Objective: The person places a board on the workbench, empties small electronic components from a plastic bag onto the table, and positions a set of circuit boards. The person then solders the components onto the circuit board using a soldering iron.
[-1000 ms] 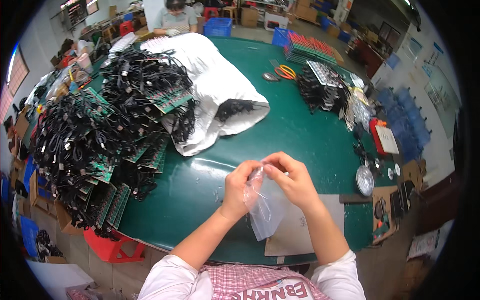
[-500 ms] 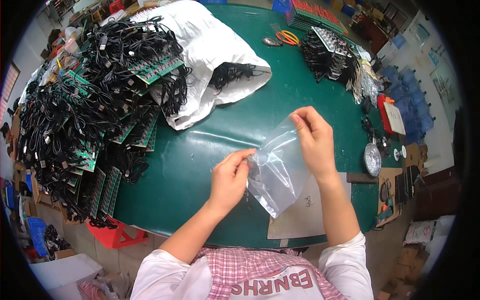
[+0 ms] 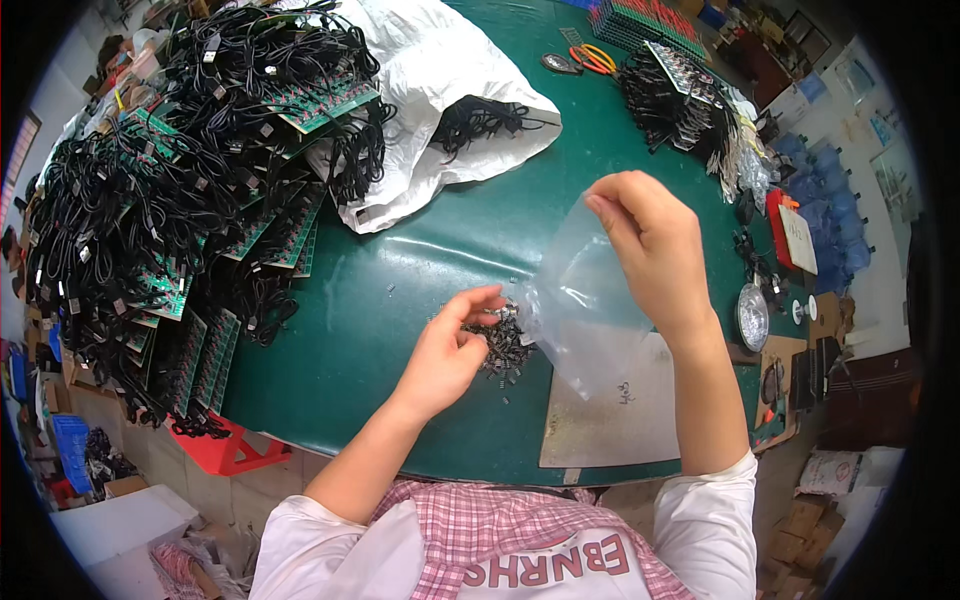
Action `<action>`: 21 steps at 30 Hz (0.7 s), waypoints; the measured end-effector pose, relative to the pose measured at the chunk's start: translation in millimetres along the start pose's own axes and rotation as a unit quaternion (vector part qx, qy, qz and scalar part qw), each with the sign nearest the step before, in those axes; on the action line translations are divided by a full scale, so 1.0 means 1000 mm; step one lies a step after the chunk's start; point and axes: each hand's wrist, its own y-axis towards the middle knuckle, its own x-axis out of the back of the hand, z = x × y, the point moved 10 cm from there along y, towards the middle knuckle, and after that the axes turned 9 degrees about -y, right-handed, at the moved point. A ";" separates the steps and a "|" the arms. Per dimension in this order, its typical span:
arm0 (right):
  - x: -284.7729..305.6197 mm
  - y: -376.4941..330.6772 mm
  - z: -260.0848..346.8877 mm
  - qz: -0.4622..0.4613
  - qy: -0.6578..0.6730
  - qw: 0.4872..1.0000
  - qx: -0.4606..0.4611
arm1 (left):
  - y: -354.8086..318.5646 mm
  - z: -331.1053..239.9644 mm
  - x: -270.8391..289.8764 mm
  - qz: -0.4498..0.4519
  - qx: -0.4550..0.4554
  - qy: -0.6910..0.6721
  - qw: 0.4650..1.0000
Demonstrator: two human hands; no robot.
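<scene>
My right hand (image 3: 652,238) pinches the top corner of a clear plastic bag (image 3: 583,301) and holds it up, tilted over the green table (image 3: 400,290). A small heap of dark metal parts (image 3: 502,348) lies on the table at the bag's lower open end. My left hand (image 3: 450,350) rests on the table beside that heap, its fingers curled and touching the parts at the bag's mouth.
A big pile of green circuit boards with black cables (image 3: 170,200) fills the left. A white sack (image 3: 440,90) holds more cables behind it. More boards (image 3: 680,90), scissors (image 3: 590,60) and a round metal tin (image 3: 752,316) lie at right. A grey card sheet (image 3: 620,420) lies under the bag.
The bag was held between both hands; now my right hand alone lifts it and dark parts have spilled onto the table. My left hand dropped to the heap.
</scene>
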 end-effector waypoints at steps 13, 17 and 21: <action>0.004 -0.026 -0.082 -0.059 0.212 0.959 -0.177 | -0.017 -0.022 0.097 -0.235 -0.084 0.510 0.823; -0.019 -0.059 -0.133 -0.036 0.308 0.903 -0.296 | -0.013 0.003 0.042 -0.085 -0.087 0.374 0.919; -0.013 -0.090 -0.173 -0.081 0.327 0.869 -0.363 | -0.014 -0.022 -0.003 -0.092 -0.172 0.496 0.846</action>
